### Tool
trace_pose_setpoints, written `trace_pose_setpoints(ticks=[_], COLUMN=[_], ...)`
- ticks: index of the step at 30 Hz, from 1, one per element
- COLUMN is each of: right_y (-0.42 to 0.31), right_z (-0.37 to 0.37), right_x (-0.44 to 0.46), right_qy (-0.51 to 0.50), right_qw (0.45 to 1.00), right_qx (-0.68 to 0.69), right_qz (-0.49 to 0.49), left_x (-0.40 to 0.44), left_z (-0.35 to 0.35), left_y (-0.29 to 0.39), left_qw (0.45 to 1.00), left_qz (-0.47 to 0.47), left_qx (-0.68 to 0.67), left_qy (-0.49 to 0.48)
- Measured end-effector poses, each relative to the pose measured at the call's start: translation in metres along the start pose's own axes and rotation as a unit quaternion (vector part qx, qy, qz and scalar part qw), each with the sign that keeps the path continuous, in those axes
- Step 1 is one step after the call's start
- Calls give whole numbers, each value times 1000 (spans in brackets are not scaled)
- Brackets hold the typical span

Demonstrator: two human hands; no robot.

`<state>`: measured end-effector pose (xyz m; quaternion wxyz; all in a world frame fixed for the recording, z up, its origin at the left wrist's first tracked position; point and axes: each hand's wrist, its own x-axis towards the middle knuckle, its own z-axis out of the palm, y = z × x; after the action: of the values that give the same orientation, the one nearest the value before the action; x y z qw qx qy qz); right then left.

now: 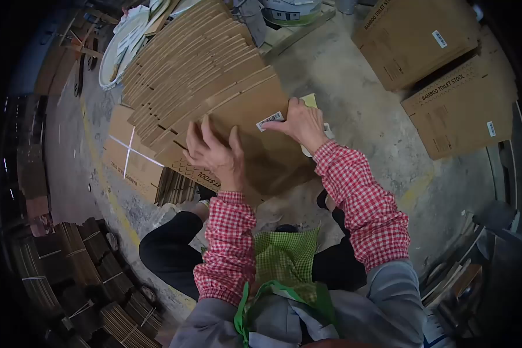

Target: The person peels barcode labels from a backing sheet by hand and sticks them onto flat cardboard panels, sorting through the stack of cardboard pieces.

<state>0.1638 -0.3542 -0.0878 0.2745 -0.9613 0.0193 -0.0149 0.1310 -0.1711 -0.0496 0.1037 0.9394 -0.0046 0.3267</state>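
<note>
A flattened cardboard carton [243, 113] lies in front of me on the leaning, fanned stack of cartons [197, 64]. My left hand [217, 155] rests on its face with fingers spread and slightly bent. At the carton's right side, my right hand [303, 124] has its thumb stretched onto a white barcode label [269, 120]. A pale yellow sheet [310, 101] with white label edges shows behind that hand, apparently gripped in its curled fingers. Printed lettering ending in "STOOL" shows below my left hand. The palm side of the right hand is hidden.
Flat cartons marked "BAMBOO TOILET STOOL" [458, 107] with barcode labels lie at the right. A strapped carton bundle [134, 153] sits left of the stack. Tied cardboard bundles [87, 255] fill the lower left. A bucket [292, 11] stands at the back.
</note>
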Motion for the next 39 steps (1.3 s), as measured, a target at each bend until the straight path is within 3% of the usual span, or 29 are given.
trace_pose_setpoints(ticks=[4,5,7,9,11,12,17,18,19,21,23,25,27,28,30,31,35,37,38,39], right_y=[16,21,31,48,63,69,53,38,32,19,-2,-22,-54,-67,-78,-82,-66,-49,-48,-42], right_z=[6,-2,-14,-20,-31,-47,-168,-190,-196,-202,-187,-157,-134,-124,-102,-100,-86,-84,-93,-94], right_x=[4,6,6,4,5,0,-43,-53,-64,-83,-100,-111,-121,-126,-136,-146,-174,-181,-183,-184], right_qy=[18,-39,-69,-106,-105,-75,90,69,68,41,40,101,176,187,179,111,10,41,62,66], right_qw=[997,997,995,992,993,996,994,994,993,976,954,936,923,918,931,931,914,906,913,912], right_qx=[48,33,34,36,-39,-27,-34,-11,-18,203,296,337,343,350,318,346,406,415,390,391], right_qz=[-50,-54,-56,-58,-43,-32,60,89,93,63,27,-17,12,19,29,48,10,71,103,108], left_x=[31,32,35,50,66,69,0,-8,-14,-28,-25,-29,-52,-63,-80,-86,-68,-28,-11,6], left_z=[-4,-5,-8,-22,-41,-57,-181,-202,-205,-208,-193,-183,-168,-162,-148,-139,-133,-115,-95,-75], left_y=[-21,-25,-31,-25,-24,-25,-4,0,-1,-4,3,21,43,54,66,62,39,6,-12,-27], left_qw=[991,991,988,988,976,966,826,788,785,676,684,745,642,642,597,658,611,614,788,907], left_qz=[92,91,122,125,117,187,368,386,387,384,368,105,-120,-126,-192,-173,-177,-91,0,94], left_qx=[91,89,61,73,56,37,-134,-159,-167,-284,-267,-405,-621,-622,-725,-686,-703,-528,-374,-196], left_qy=[-45,-40,-77,-52,-177,-172,-405,-453,-454,-561,-570,-519,-432,-429,-287,-258,-317,-580,-489,-362])
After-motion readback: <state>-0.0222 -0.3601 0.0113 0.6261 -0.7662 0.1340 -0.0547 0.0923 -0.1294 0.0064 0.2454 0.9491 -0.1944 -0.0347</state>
